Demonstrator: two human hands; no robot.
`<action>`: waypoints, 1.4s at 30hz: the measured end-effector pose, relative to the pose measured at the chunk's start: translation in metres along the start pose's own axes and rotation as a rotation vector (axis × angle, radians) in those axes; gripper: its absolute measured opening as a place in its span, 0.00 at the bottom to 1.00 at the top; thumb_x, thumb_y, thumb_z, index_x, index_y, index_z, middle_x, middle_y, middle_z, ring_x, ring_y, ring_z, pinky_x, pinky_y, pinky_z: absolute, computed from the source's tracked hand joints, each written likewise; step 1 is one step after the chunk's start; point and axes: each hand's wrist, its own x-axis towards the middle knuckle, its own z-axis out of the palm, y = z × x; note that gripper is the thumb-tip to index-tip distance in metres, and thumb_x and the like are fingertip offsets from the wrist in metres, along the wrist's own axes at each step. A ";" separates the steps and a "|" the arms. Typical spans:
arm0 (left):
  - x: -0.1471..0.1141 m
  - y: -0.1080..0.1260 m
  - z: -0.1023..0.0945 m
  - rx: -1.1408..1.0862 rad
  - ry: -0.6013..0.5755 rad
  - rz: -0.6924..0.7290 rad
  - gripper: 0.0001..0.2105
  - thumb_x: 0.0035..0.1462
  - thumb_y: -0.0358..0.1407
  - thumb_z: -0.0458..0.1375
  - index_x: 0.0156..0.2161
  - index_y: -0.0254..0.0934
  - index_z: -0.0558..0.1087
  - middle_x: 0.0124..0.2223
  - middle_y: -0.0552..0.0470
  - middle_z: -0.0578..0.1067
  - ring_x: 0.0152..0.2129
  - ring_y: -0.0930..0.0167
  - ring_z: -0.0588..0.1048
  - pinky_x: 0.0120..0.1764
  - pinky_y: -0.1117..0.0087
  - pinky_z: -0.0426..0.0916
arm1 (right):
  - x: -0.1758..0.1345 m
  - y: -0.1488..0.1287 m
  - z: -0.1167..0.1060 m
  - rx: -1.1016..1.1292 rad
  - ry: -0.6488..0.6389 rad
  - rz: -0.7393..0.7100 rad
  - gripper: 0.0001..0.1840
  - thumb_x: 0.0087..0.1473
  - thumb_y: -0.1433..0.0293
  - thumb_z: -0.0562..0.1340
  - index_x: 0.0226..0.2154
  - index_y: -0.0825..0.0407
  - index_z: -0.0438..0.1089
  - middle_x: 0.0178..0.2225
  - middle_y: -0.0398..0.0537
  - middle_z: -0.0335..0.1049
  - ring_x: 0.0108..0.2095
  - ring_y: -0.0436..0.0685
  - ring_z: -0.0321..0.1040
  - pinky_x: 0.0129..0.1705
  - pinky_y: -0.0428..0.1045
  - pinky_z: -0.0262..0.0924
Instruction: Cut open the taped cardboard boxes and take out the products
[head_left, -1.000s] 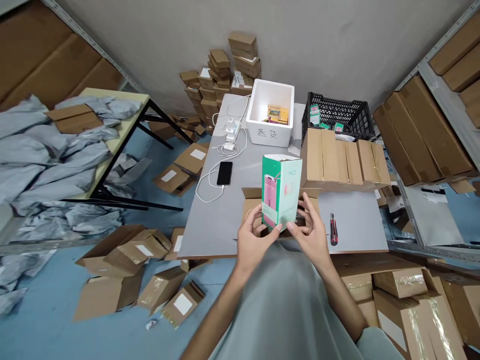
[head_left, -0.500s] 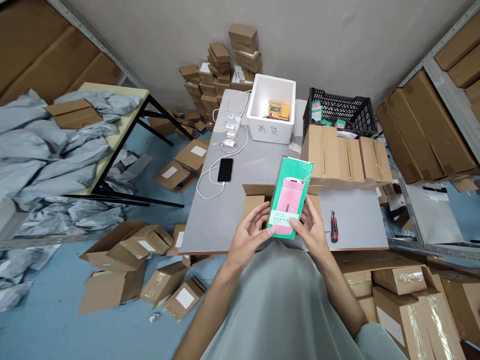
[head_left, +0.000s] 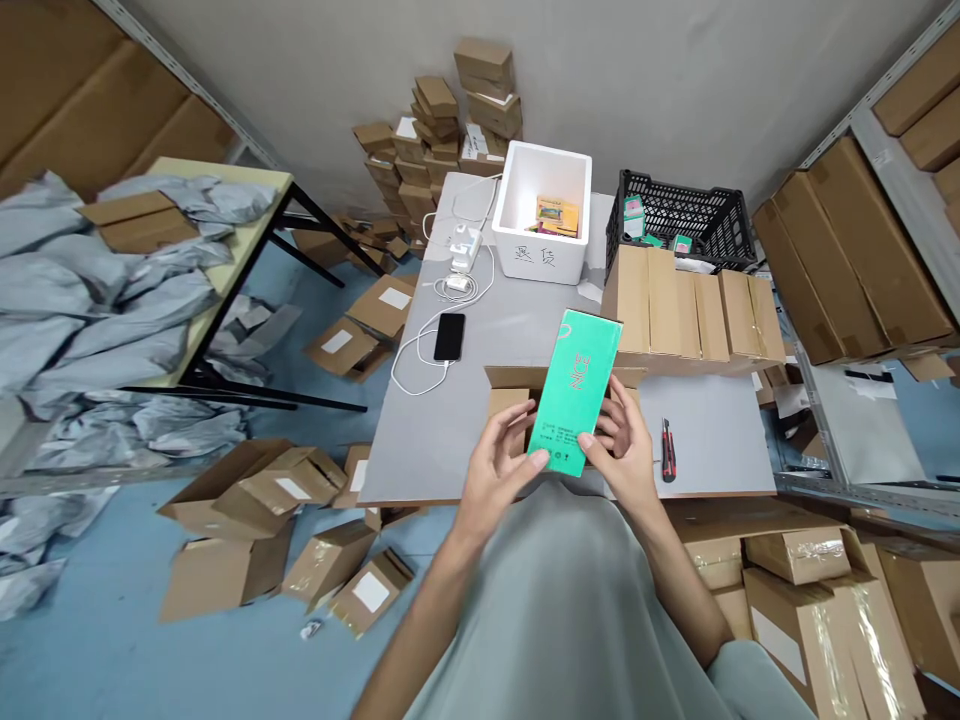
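Note:
A tall green product box (head_left: 576, 390) is held upright, tilted slightly, between both hands in front of my body. Its plain green side with pink lettering and small dark print faces me. My left hand (head_left: 504, 455) grips the lower left edge, thumb on the near face. On the lower right edge, my right hand (head_left: 619, 445) holds it with the thumb near the bottom and fingers behind. Beneath and behind the green box is an opened cardboard carton (head_left: 510, 403) on the grey table, partly hidden by it and my hands.
On the grey table (head_left: 502, 335) are a black phone (head_left: 449, 337) with a cable, a white foam box (head_left: 541, 262), upright cardboard boxes (head_left: 660, 305) and a red-black utility knife (head_left: 668, 452). A black crate (head_left: 679, 205) stands behind. Open cartons (head_left: 225, 575) lie on the floor at left.
The green box has been turned, so the side picturing a pink bottle no longer faces me and a plain green side does. Both hands stay on it in about the same place.

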 end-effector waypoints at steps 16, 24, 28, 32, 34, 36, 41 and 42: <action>0.003 -0.003 0.011 0.124 0.148 0.032 0.38 0.49 0.48 0.81 0.62 0.42 0.74 0.65 0.40 0.78 0.64 0.53 0.77 0.52 0.60 0.83 | -0.008 -0.007 0.007 -0.101 0.098 0.035 0.45 0.55 0.52 0.79 0.70 0.41 0.68 0.68 0.59 0.74 0.64 0.69 0.77 0.62 0.64 0.78; 0.002 -0.001 -0.010 -0.059 -0.071 -0.071 0.31 0.56 0.49 0.78 0.60 0.42 0.76 0.64 0.38 0.79 0.65 0.51 0.77 0.55 0.59 0.81 | -0.009 0.000 0.009 -0.039 0.116 0.066 0.39 0.54 0.52 0.79 0.63 0.43 0.70 0.63 0.58 0.78 0.59 0.66 0.81 0.57 0.59 0.78; 0.010 -0.002 -0.020 -0.173 -0.128 -0.212 0.36 0.49 0.47 0.81 0.61 0.38 0.78 0.60 0.36 0.83 0.62 0.50 0.80 0.58 0.55 0.80 | -0.006 0.006 0.005 0.088 0.023 0.091 0.39 0.54 0.50 0.79 0.62 0.43 0.68 0.60 0.58 0.80 0.53 0.65 0.84 0.52 0.57 0.80; 0.014 -0.005 -0.013 -0.120 -0.037 -0.189 0.37 0.46 0.48 0.82 0.59 0.36 0.80 0.58 0.37 0.84 0.60 0.51 0.81 0.60 0.54 0.79 | -0.002 0.002 0.006 0.052 0.054 0.085 0.38 0.57 0.48 0.78 0.62 0.43 0.68 0.63 0.59 0.78 0.58 0.67 0.82 0.56 0.60 0.80; 0.013 -0.004 -0.002 -0.044 0.061 -0.132 0.39 0.45 0.48 0.83 0.60 0.37 0.78 0.59 0.38 0.83 0.59 0.52 0.81 0.56 0.55 0.81 | -0.002 -0.004 0.008 -0.011 0.132 0.063 0.35 0.59 0.49 0.76 0.61 0.43 0.69 0.67 0.60 0.75 0.63 0.68 0.78 0.60 0.63 0.79; 0.009 -0.003 0.012 0.053 0.167 -0.061 0.38 0.46 0.48 0.82 0.60 0.39 0.77 0.60 0.39 0.82 0.58 0.54 0.81 0.51 0.59 0.83 | -0.004 -0.010 0.013 -0.071 0.171 0.046 0.36 0.58 0.51 0.77 0.62 0.42 0.69 0.70 0.60 0.71 0.66 0.69 0.76 0.62 0.64 0.78; -0.006 0.004 0.031 0.206 0.163 0.071 0.33 0.53 0.45 0.78 0.62 0.44 0.75 0.65 0.41 0.77 0.64 0.55 0.77 0.50 0.63 0.83 | -0.006 -0.018 0.018 -0.135 0.225 0.031 0.44 0.51 0.55 0.81 0.64 0.44 0.67 0.65 0.60 0.76 0.63 0.69 0.78 0.64 0.64 0.76; -0.006 0.005 0.028 0.179 0.112 0.064 0.33 0.54 0.45 0.78 0.62 0.44 0.74 0.67 0.40 0.76 0.66 0.53 0.75 0.51 0.63 0.83 | -0.006 -0.018 0.016 -0.109 0.223 0.025 0.42 0.52 0.55 0.80 0.64 0.44 0.67 0.64 0.60 0.76 0.62 0.68 0.78 0.62 0.63 0.77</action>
